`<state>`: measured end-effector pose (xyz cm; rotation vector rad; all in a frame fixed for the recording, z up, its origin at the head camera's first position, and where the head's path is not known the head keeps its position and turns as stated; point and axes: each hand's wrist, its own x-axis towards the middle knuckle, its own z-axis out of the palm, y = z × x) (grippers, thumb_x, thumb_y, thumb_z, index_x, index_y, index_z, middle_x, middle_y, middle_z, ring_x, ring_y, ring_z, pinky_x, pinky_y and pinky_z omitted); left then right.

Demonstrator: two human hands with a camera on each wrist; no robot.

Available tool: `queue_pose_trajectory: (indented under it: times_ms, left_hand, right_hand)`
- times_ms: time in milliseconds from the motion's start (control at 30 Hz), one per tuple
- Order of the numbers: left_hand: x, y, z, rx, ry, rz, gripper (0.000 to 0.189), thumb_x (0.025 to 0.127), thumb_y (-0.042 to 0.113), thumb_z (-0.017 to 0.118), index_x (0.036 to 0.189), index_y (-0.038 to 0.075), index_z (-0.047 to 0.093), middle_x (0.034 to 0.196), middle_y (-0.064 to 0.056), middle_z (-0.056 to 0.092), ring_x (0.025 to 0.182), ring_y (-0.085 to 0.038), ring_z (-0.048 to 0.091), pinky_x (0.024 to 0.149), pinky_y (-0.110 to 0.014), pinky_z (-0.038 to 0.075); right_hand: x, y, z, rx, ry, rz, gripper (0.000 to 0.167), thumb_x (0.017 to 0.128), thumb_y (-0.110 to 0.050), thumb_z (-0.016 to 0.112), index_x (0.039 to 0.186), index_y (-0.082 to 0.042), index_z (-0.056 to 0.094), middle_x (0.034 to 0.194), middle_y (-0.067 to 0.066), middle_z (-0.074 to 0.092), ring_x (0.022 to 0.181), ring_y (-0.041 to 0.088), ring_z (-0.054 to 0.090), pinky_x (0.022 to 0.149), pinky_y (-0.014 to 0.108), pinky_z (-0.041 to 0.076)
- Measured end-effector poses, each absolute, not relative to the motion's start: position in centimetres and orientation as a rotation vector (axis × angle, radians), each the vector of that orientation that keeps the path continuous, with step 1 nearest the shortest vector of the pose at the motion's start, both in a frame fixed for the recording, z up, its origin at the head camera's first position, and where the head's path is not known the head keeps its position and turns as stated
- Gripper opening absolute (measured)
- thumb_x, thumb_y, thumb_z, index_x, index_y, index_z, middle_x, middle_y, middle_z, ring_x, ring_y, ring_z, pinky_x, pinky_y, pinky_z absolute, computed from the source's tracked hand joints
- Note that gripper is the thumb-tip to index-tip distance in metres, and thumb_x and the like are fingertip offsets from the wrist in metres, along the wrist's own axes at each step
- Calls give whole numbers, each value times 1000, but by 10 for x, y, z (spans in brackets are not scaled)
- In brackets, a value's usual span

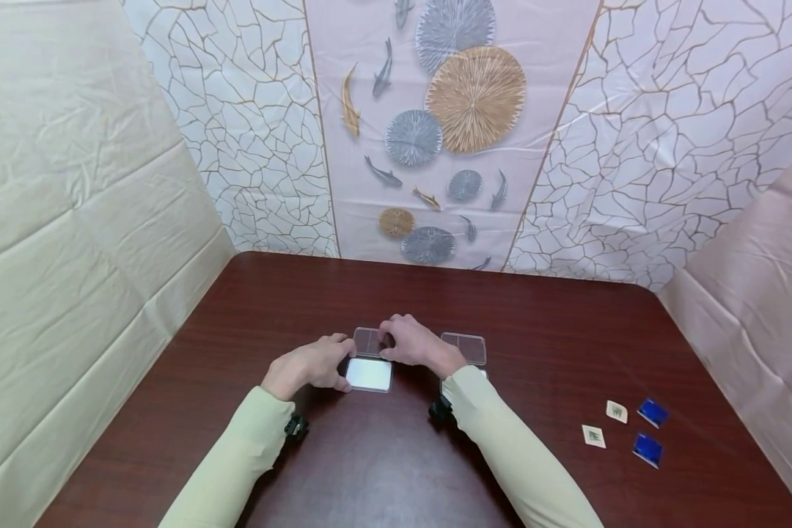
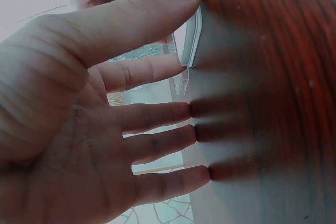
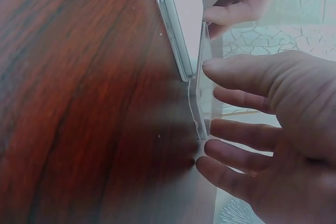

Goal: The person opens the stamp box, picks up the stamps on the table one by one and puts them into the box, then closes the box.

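A clear plastic case lies unfolded, with its lid (image 1: 366,342) flat behind its base and a smooth white slab (image 1: 369,374) in the base. My left hand (image 1: 310,364) is at the base's left side, thumb by the near corner and index fingertip by the far one. Its other fingers (image 2: 163,145) are straight, tips down at the table. My right hand (image 1: 411,342) stands at the lid's right edge. In the right wrist view its thumb (image 3: 236,72) is close to the joint between lid and base, and loosely bent fingers reach beyond the lid.
A second clear case lid (image 1: 463,347) lies to the right, its base mostly hidden by the right sleeve (image 1: 485,411). Farther right are two small cream squares (image 1: 594,436) and two blue packets (image 1: 648,449) on the dark wooden table (image 1: 290,293). Patterned cloth (image 1: 264,132) hangs behind.
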<state>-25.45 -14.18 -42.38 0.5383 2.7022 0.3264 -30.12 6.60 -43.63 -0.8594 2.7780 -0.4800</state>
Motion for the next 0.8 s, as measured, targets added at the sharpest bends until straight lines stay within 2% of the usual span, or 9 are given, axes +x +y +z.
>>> queue_pose_trajectory:
  times_ms: [200, 433, 800]
  left_hand:
    - [-254, -142, -424, 542, 2704, 318, 50, 78, 31, 83, 118, 17, 56, 131, -7, 52, 103, -21, 51, 86, -38, 48]
    - [-255, -143, -425, 528, 2703, 320, 51, 78, 31, 83, 120, 18, 56, 133, -8, 51, 104, -22, 51, 86, -38, 48]
    - [-256, -143, -426, 534, 2705, 311, 52, 79, 33, 82, 121, 18, 56, 133, -7, 51, 106, -22, 50, 88, -38, 48]
  right_hand:
    - [-298, 68, -434, -846, 2790, -462, 20, 91, -24, 70, 108, -13, 67, 119, 8, 60, 108, 27, 49, 89, 36, 46]
    - [-295, 72, -426, -887, 2806, -457, 18, 91, -22, 69, 106, -13, 67, 119, 9, 61, 108, 28, 51, 93, 38, 46]
    - [-284, 83, -416, -860, 2827, -487, 27, 91, -24, 69, 116, -12, 66, 121, 8, 62, 114, 27, 52, 95, 39, 46]
